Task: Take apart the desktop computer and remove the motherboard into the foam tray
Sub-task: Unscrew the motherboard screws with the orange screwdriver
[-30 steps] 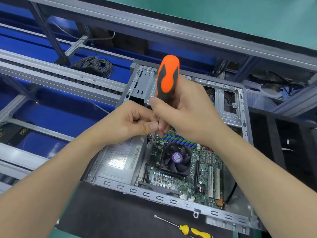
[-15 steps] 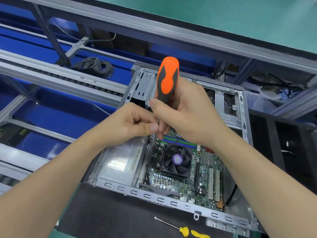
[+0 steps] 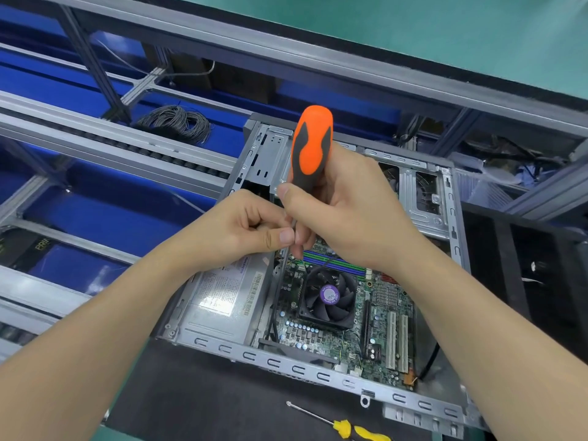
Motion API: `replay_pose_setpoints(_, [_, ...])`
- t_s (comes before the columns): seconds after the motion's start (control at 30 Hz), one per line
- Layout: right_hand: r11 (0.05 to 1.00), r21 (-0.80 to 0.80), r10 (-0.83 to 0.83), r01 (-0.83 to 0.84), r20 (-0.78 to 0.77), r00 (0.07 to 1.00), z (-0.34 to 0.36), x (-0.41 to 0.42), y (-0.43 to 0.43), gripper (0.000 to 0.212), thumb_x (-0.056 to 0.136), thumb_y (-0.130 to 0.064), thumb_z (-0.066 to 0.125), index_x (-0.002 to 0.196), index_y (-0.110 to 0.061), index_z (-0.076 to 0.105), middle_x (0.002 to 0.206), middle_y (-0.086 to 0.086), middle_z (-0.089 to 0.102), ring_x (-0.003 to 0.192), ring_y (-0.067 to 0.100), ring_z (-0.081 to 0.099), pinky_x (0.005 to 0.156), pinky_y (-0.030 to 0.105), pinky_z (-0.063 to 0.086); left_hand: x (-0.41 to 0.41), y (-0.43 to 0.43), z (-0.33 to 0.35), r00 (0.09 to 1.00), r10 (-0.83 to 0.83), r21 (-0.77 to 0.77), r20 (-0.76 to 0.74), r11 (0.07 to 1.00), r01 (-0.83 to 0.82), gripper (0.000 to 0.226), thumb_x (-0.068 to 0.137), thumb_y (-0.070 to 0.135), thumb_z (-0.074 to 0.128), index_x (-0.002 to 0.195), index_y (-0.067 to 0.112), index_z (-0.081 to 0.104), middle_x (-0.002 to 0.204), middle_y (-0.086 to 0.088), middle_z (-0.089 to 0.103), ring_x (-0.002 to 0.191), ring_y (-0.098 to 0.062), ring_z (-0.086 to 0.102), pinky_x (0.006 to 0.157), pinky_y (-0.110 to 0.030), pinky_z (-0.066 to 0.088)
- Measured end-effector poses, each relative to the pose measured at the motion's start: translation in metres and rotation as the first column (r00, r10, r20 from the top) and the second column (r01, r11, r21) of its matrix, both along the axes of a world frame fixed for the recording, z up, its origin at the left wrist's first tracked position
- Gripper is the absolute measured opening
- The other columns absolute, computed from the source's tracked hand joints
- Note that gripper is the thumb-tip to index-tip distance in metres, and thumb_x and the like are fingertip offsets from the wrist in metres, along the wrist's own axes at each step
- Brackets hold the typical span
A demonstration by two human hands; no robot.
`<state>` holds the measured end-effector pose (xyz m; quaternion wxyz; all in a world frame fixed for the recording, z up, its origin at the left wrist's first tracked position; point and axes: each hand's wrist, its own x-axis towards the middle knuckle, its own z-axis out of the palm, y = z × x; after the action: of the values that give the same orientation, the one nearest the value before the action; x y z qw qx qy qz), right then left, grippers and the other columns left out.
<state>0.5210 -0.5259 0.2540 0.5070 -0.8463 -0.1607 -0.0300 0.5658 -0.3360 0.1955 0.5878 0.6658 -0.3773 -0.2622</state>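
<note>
**Motherboard (image 3: 381,316) seated in the case, driver standing at its left edge**

The right hand (image 3: 346,211) is wrapped round the lower handle of the orange screwdriver (image 3: 311,148), thumb laid across the grey collar, with the orange butt standing out above the fist. Touching it, the left hand (image 3: 241,230) pinches the bare shaft between thumb and curled fingers, steadying it just under the handle. The tool's long axis runs nearly upright, leaning slightly so the shaft drops down and a little left from the grip.

Straight below both hands the board lies flat on the floor of the open computer case (image 3: 286,364), its CPU fan (image 3: 331,296) just right of the shaft and the power supply (image 3: 222,294) just left. The tip meets the board's left edge near the metal divider. Which screw it sits on I cannot tell.

Judging by this, a mounting screw is being worked. The right hand does the turning, so what matters is that the shaft stays in line over the screw.

A yellow screwdriver (image 3: 350,429) lies on the black mat (image 3: 197,393) in front of the case. No foam tray is clearly visible.
</note>
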Motion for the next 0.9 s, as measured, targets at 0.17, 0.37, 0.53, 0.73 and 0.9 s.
replay_pose_setpoints(0.17, [1.000, 0.012, 0.005, -0.005, -0.003, 1.000, -0.0012, 0.0005, -0.0002, 0.017, 0.096, -0.016, 0.063, 0.093, -0.006, 0.049, 0.063, 0.008, 0.069, 0.046, 0.023, 0.070, 0.047, 0.045, 0.057, 0.0002, -0.0007, -0.0009, 1.000, 0.008, -0.014, -0.004, 1.000, -0.008, 0.033, 0.093, 0.039, 0.069, 0.092, 0.007, 0.077, 0.072, -0.036, 0.060, 0.052, -0.038, 0.042, 0.054, -0.026, 0.031])
replay_pose_setpoints(0.37, [0.999, 0.043, 0.011, -0.010, -0.019, 1.000, -0.0043, -0.0003, -0.0002, 0.018, 0.097, -0.016, 0.063, 0.093, -0.006, 0.048, 0.063, 0.011, 0.068, 0.046, 0.025, 0.070, 0.044, 0.048, 0.056, 0.0018, 0.0011, -0.0040, 1.000, 0.017, 0.017, 0.006, 1.000, -0.017, 0.019, 0.097, 0.012, 0.061, 0.091, 0.002, 0.077, 0.056, -0.003, 0.056, 0.048, -0.003, 0.034, 0.054, -0.011, 0.032])
replay_pose_setpoints(0.53, [0.999, 0.041, 0.012, -0.012, -0.007, 1.000, -0.0042, 0.0001, -0.0002, 0.018, 0.096, -0.016, 0.062, 0.093, -0.007, 0.048, 0.062, 0.008, 0.069, 0.046, 0.024, 0.070, 0.045, 0.046, 0.057, 0.0008, 0.0010, -0.0029, 1.000, -0.001, -0.015, -0.012, 1.000, 0.001, 0.039, 0.093, 0.046, 0.069, 0.092, 0.008, 0.078, 0.071, -0.040, 0.057, 0.050, -0.024, 0.038, 0.056, -0.014, 0.033])
replay_pose_setpoints(0.73, [1.000, 0.000, 0.007, -0.007, 0.018, 1.000, -0.0016, 0.0017, 0.0012, 0.016, 0.095, -0.018, 0.062, 0.091, -0.009, 0.049, 0.059, 0.005, 0.068, 0.047, 0.021, 0.070, 0.048, 0.042, 0.058, 0.0020, 0.0018, -0.0031, 1.000, -0.008, -0.022, 0.004, 1.000, 0.008, 0.040, 0.093, 0.049, 0.068, 0.090, 0.010, 0.077, 0.061, -0.039, 0.049, 0.048, -0.007, 0.032, 0.053, -0.014, 0.028])
replay_pose_setpoints(0.9, [1.000, -0.012, 0.005, -0.005, 0.015, 1.000, -0.0002, 0.0009, 0.0014, 0.016, 0.096, -0.017, 0.062, 0.090, -0.009, 0.050, 0.060, 0.007, 0.069, 0.047, 0.021, 0.071, 0.049, 0.042, 0.058, 0.0025, 0.0014, -0.0043, 1.000, -0.005, -0.020, 0.003, 1.000, 0.005, 0.032, 0.095, 0.038, 0.068, 0.091, 0.007, 0.077, 0.065, -0.038, 0.054, 0.049, -0.008, 0.035, 0.054, -0.014, 0.031])
